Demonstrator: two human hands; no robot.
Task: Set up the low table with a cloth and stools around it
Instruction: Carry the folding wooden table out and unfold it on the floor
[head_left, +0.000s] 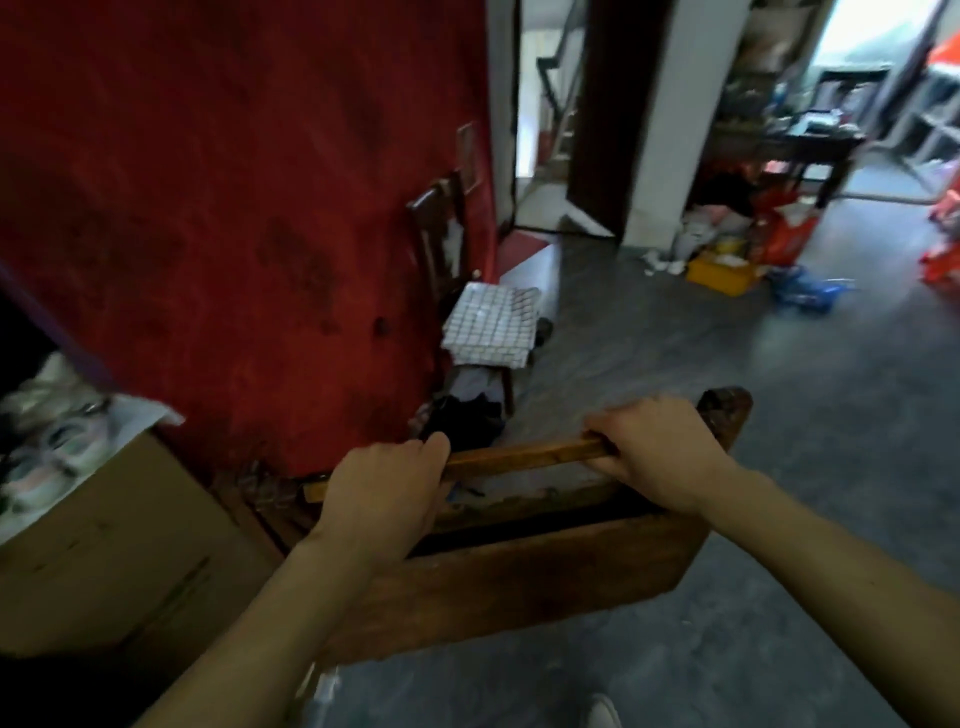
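We have the low table tipped on its side at about 6 o'clock, just off the grey floor, its flat top facing us and one dark leg jutting up at 1 o'clock. Our left hand is curled round the left end of the wooden stretcher rail, and our right hand is clamped over the same rail further right, so both grips are closed on it with a bare stretch of rail between them.

It looks like solid old wood: stiff, probably heavy, with worn, rough edges. We judge the rail a fair handle because it lets both hands share the load, though it is thin, and a joint could loosen if we let the table swing. Holding nearer the legs would likely be steadier.

The folded checked cloth lies at 12 o'clock on a wooden chair against the red wall, well apart from the table. It should be soft and light, easy to lift in one hand. We see no stools clearly. A cardboard box stands at 9 o'clock.
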